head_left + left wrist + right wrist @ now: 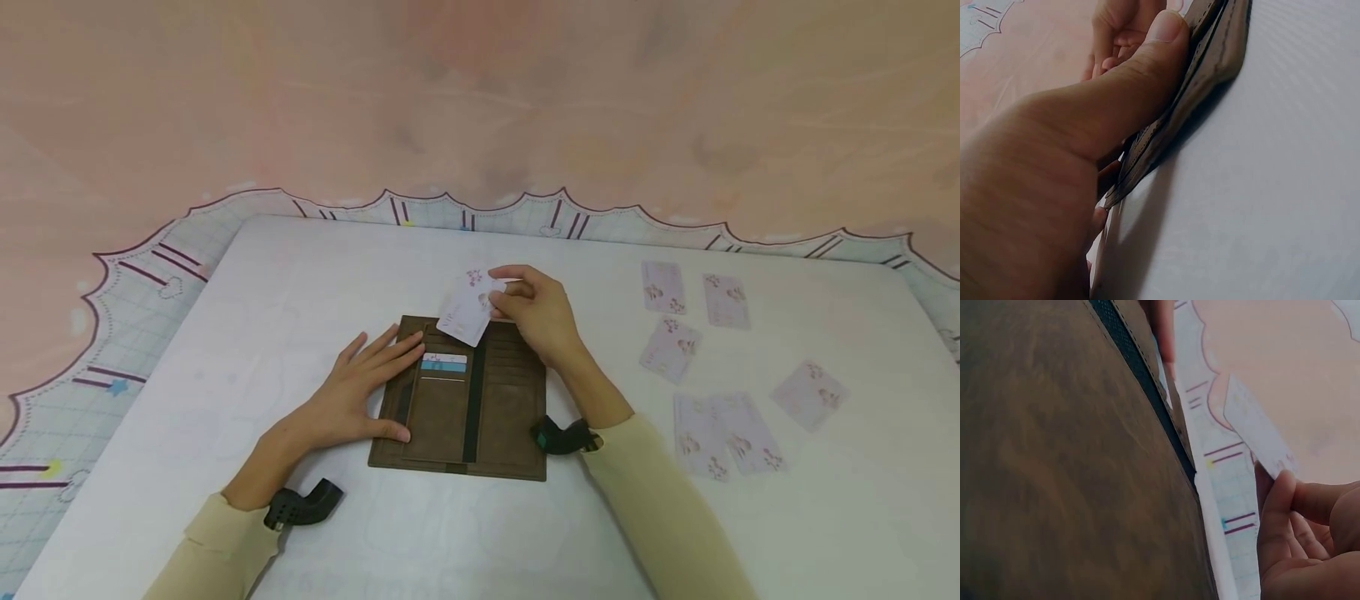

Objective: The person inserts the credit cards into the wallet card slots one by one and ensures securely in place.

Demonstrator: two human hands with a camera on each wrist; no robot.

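Note:
A long brown wallet (pixel 465 400) lies open on the white table (pixel 480 533). One card with a blue band (pixel 444 362) sits in a slot of its left half. My left hand (pixel 360 387) lies flat on the wallet's left edge, fingers straight, thumb (pixel 1147 75) pressing the wallet (pixel 1210 44) down. My right hand (pixel 528 308) pinches a pale card (pixel 468 310) by its far corner and holds it tilted just above the wallet's top edge. In the right wrist view the card (pixel 1260 431) stands above my fingers (pixel 1279 506), beside the wallet (pixel 1066 462).
Several more pale cards (pixel 678 346) lie scattered on the table to the right of the wallet. A patterned cloth with a scalloped edge (pixel 135 283) hangs around the table; a pink floor lies beyond.

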